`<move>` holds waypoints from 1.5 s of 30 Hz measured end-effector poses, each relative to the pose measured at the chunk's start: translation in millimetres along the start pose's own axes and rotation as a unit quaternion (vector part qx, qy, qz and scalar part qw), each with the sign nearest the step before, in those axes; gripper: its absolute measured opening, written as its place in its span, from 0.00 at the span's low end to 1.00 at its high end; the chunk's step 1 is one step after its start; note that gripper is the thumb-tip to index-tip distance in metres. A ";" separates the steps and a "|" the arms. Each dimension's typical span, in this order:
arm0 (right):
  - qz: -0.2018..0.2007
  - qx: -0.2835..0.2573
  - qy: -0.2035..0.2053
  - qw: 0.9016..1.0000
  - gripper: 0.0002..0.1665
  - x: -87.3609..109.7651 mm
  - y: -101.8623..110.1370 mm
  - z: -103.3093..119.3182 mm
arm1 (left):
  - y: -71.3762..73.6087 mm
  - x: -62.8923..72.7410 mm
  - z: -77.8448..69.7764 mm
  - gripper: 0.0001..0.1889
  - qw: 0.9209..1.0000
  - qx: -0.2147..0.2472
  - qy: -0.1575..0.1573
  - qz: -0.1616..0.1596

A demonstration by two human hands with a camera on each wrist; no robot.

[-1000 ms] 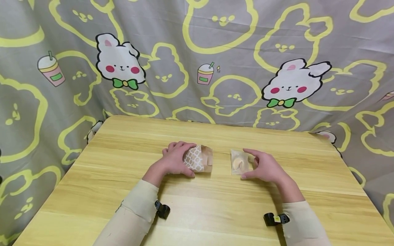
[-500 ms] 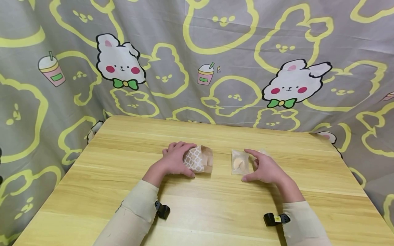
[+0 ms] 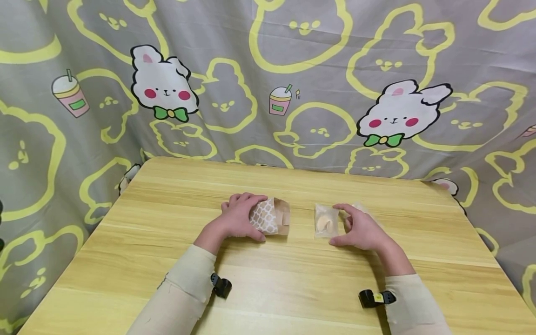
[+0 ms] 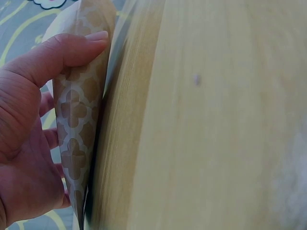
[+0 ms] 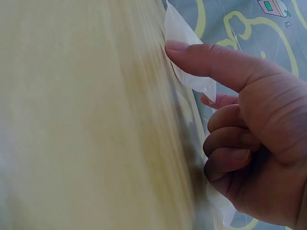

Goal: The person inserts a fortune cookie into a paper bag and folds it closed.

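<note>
My left hand [image 3: 240, 216] holds a brown paper bag [image 3: 263, 216] with a white lattice print, lying flat on the table. Its mouth points right, toward the other hand; in the left wrist view the thumb lies along the bag [image 4: 79, 105] and the other fingers are behind it. My right hand [image 3: 358, 228] holds a small translucent packet [image 3: 326, 230] with a round beige piece inside, thumb and index finger at its two edges. In the right wrist view the packet [image 5: 184, 62] stands past the thumb, and the remaining fingers are curled in.
A second pale translucent wrapper [image 3: 358, 206] shows partly behind the right hand's knuckles. The wood-grain table [image 3: 268, 288] reaches back to a grey curtain [image 3: 234, 42] with rabbit prints. A wrist camera [image 3: 221, 286] sits on each sleeve.
The right hand and packet have shifted very slightly right, and the pale wrapper behind the knuckles has come into sight. The left hand and bag stay in place.
</note>
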State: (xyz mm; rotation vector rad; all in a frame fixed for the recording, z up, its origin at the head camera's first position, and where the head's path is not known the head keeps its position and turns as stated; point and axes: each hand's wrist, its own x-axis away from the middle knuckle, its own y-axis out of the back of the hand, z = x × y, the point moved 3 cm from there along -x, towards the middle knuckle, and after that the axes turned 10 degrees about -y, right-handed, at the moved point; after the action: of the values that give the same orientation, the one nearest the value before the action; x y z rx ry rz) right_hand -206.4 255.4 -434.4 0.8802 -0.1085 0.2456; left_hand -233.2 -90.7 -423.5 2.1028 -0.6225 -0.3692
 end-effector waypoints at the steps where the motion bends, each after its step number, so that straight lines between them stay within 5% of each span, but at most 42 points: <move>1: -0.002 -0.002 0.001 1.000 0.58 0.0 -0.1 0.2 | 0.0 -0.2 0.3 0.57 1.000 -0.001 0.000 0.000; 21: -0.035 -0.064 0.041 0.996 0.43 -0.4 2.2 16.7 | 0.4 -0.7 1.1 0.57 1.000 0.001 0.003 0.002; 33: -0.001 -0.118 0.066 0.991 0.40 -2.1 -8.0 31.7 | 1.0 0.3 0.3 0.57 1.000 0.003 0.006 0.005; 45: 0.025 -0.102 0.066 0.992 0.40 -6.4 -22.4 56.8 | -0.6 -0.7 0.5 0.57 1.000 -0.005 0.004 0.007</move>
State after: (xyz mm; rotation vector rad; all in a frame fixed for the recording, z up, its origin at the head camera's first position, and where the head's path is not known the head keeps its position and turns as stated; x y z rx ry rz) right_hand -206.4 196.6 -416.5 0.6567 -0.0314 0.3325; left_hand -233.8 -90.4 -424.3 2.0893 -0.6290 -0.3556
